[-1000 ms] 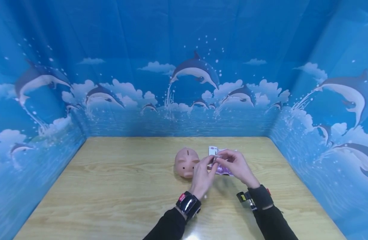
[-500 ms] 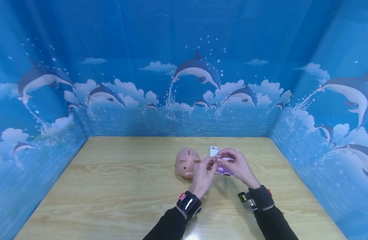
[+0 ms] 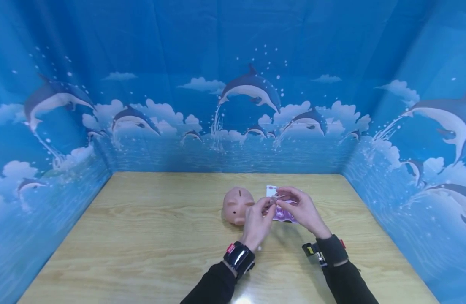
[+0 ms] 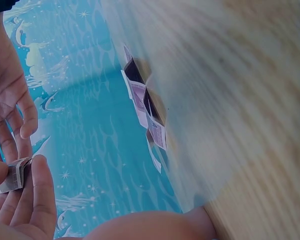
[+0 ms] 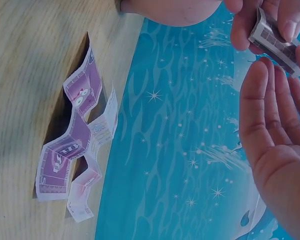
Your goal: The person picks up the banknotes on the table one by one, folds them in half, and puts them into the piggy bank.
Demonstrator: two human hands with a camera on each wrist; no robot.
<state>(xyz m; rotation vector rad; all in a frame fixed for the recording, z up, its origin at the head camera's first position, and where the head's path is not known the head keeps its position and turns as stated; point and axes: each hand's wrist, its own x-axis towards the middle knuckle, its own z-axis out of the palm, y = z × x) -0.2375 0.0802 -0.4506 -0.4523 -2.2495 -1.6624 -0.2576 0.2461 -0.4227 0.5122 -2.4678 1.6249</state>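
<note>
A small, tightly folded paper note with a dark printed side is between my hands. My left hand pinches it between thumb and fingers. The fingertips of my right hand hold its other side, and the rest of that hand curves loosely. Just left of the hands stands a pink piggy bank, its coin slot upward. Behind and below the fingers lies a purple play banknote with zigzag creases. A paler creased note lies beside it. In the head view the fingers partly cover these notes.
The wooden table reaches wide to both sides of the hands. Blue dolphin-print curtains enclose its back and sides. A strap with a camera is on the left wrist, and another on the right.
Both hands stay nearly in place with the folded note. Their fingertips shift slightly as they work it. Piggy bank and creased notes remain where they were, apart from slight camera drift.
</note>
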